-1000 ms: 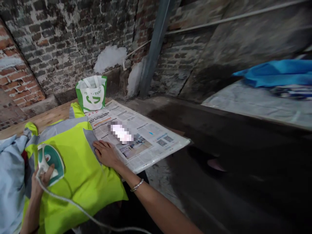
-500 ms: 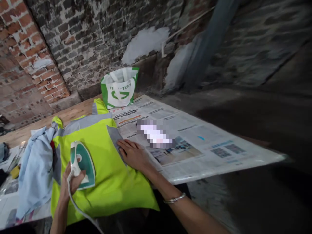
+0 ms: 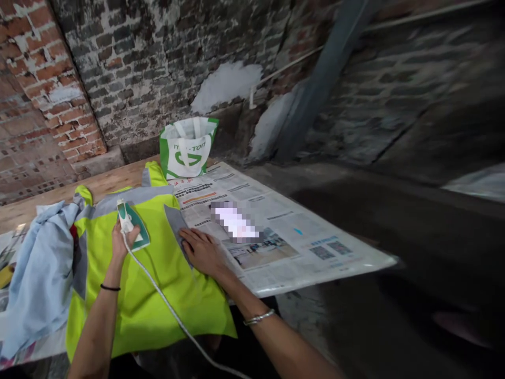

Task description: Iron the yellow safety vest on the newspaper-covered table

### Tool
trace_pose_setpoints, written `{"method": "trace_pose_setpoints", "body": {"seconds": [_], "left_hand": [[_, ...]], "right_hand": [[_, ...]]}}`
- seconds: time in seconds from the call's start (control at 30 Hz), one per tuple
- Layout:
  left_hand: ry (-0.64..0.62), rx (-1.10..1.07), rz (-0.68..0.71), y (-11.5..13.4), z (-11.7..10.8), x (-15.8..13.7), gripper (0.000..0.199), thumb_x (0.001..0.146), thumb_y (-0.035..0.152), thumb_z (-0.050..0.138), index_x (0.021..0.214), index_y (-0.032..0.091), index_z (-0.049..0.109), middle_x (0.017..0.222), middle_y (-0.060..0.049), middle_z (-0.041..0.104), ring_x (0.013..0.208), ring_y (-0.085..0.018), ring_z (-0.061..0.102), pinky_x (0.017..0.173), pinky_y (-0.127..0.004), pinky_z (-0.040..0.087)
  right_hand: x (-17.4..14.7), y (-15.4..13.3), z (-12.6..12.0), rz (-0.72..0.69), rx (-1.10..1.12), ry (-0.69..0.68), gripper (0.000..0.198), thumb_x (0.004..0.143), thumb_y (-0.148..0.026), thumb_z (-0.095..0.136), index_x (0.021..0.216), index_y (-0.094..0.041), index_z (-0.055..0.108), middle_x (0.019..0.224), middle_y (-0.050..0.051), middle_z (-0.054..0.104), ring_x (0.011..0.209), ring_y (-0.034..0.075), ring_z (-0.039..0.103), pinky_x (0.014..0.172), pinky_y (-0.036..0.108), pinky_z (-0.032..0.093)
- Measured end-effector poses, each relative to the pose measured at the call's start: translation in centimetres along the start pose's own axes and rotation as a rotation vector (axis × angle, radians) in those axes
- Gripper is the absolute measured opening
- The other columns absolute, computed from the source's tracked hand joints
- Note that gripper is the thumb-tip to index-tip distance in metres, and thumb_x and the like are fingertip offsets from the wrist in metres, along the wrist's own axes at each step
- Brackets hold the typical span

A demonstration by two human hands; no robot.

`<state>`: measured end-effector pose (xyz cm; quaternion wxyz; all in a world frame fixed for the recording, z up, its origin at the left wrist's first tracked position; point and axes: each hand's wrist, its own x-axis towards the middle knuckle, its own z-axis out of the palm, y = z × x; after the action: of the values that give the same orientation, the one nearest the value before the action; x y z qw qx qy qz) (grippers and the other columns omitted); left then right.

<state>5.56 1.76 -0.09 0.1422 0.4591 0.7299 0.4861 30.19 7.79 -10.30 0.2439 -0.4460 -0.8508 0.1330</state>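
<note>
A neon yellow shirt with grey panels (image 3: pixel 158 300) lies spread over the table, its lower edge hanging at the front. My left hand (image 3: pixel 120 237) is wrapped round the handle of a green and white clothes iron (image 3: pixel 141 223), which rests on the upper left part of the shirt. From the iron a white cord (image 3: pixel 165 302) runs across the shirt and down past the front edge. My right hand (image 3: pixel 201 252) lies flat with fingers stretched on the grey side panel, holding nothing.
A light blue garment (image 3: pixel 41 268) is heaped left of the shirt. Newspaper under clear plastic (image 3: pixel 276 263) covers the table's right part, with a blurred-out phone-like object (image 3: pixel 236 221) on it. A white and green bag (image 3: pixel 187 150) stands at the back, before a brick wall (image 3: pixel 130 68).
The iron has moved up the shirt, away from me, with my left hand on it. My right hand stays on the grey panel. The view has shifted slightly to the right.
</note>
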Motion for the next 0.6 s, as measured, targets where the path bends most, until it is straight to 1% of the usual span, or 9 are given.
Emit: {"method": "trace_pose_setpoints", "body": {"seconds": [0.03, 0.1, 0.2, 0.3, 0.37, 0.4, 0.47, 0.53, 0.6], "left_hand": [[0.005, -0.005, 0.010, 0.1, 0.1, 0.1, 0.033, 0.068, 0.035, 0.076, 0.097, 0.019, 0.070, 0.085, -0.005, 0.071, 0.076, -0.021, 0.067, 0.069, -0.032, 0.057], [-0.013, -0.014, 0.029, 0.2, 0.0, -0.9, 0.034, 0.069, 0.035, 0.075, 0.097, 0.018, 0.070, 0.084, -0.004, 0.071, 0.074, -0.021, 0.067, 0.067, -0.032, 0.057], [-0.087, -0.012, 0.058, 0.3, -1.1, -4.9, 0.044, 0.072, 0.039, 0.073, 0.109, 0.017, 0.070, 0.088, -0.005, 0.073, 0.071, -0.020, 0.067, 0.066, -0.033, 0.057], [-0.164, 0.017, 0.107, 1.0, -2.0, -9.3, 0.047, 0.070, 0.040, 0.075, 0.112, 0.019, 0.073, 0.100, -0.007, 0.074, 0.081, -0.023, 0.069, 0.076, -0.037, 0.059], [-0.208, 0.030, 0.151, 1.6, -1.9, -11.1, 0.043, 0.068, 0.037, 0.076, 0.108, 0.022, 0.076, 0.110, -0.007, 0.074, 0.093, -0.025, 0.069, 0.086, -0.040, 0.058], [-0.226, 0.032, 0.171, 1.8, -1.6, -11.4, 0.042, 0.067, 0.036, 0.077, 0.107, 0.023, 0.077, 0.113, -0.007, 0.073, 0.099, -0.026, 0.069, 0.091, -0.040, 0.057], [-0.246, 0.035, 0.192, 2.1, -0.6, -10.7, 0.042, 0.066, 0.034, 0.077, 0.106, 0.022, 0.078, 0.115, -0.007, 0.073, 0.105, -0.027, 0.069, 0.097, -0.041, 0.055], [-0.243, 0.037, 0.182, 2.0, 0.7, -8.6, 0.043, 0.066, 0.034, 0.077, 0.107, 0.020, 0.077, 0.109, -0.007, 0.074, 0.099, -0.026, 0.070, 0.093, -0.039, 0.056], [-0.224, 0.034, 0.158, 1.9, 2.2, -5.6, 0.042, 0.069, 0.035, 0.076, 0.108, 0.018, 0.076, 0.098, -0.006, 0.074, 0.087, -0.023, 0.069, 0.084, -0.036, 0.058]], "right_hand": [[0.1, -0.1, 0.0, 0.002, 0.002, 0.000, 0.048, 0.103, -0.025, 0.040, 0.144, -0.022, 0.066, 0.152, 0.006, 0.061, 0.144, 0.027, 0.049, 0.116, 0.047, 0.036], [0.1, -0.1, -0.1, 0.002, 0.007, 0.002, 0.048, 0.103, -0.025, 0.040, 0.143, -0.022, 0.066, 0.152, 0.005, 0.062, 0.144, 0.027, 0.049, 0.116, 0.047, 0.036], [0.2, -0.2, -0.3, -0.002, 0.015, 0.010, 0.048, 0.104, -0.026, 0.039, 0.144, -0.022, 0.066, 0.152, 0.005, 0.062, 0.144, 0.027, 0.049, 0.116, 0.046, 0.035], [0.1, -0.1, -0.4, -0.021, 0.025, 0.025, 0.048, 0.105, -0.027, 0.038, 0.145, -0.022, 0.065, 0.152, 0.007, 0.061, 0.143, 0.028, 0.049, 0.116, 0.048, 0.035], [0.0, 0.0, -0.4, -0.043, 0.029, 0.038, 0.048, 0.105, -0.027, 0.038, 0.145, -0.021, 0.064, 0.152, 0.008, 0.062, 0.143, 0.028, 0.049, 0.116, 0.048, 0.036], [-0.1, 0.0, -0.4, -0.049, 0.028, 0.044, 0.048, 0.106, -0.027, 0.038, 0.145, -0.021, 0.064, 0.152, 0.008, 0.062, 0.143, 0.028, 0.049, 0.115, 0.047, 0.036], [-0.2, 0.1, -0.4, -0.047, 0.021, 0.048, 0.047, 0.106, -0.028, 0.038, 0.145, -0.020, 0.064, 0.152, 0.008, 0.061, 0.143, 0.028, 0.049, 0.115, 0.046, 0.036], [-0.2, 0.1, -0.4, -0.035, 0.012, 0.041, 0.047, 0.107, -0.028, 0.038, 0.144, -0.019, 0.064, 0.153, 0.009, 0.061, 0.144, 0.028, 0.049, 0.115, 0.046, 0.036], [-0.1, 0.0, -0.5, -0.030, 0.009, 0.030, 0.047, 0.106, -0.027, 0.038, 0.145, -0.019, 0.064, 0.153, 0.009, 0.061, 0.144, 0.027, 0.048, 0.116, 0.046, 0.036]]}}
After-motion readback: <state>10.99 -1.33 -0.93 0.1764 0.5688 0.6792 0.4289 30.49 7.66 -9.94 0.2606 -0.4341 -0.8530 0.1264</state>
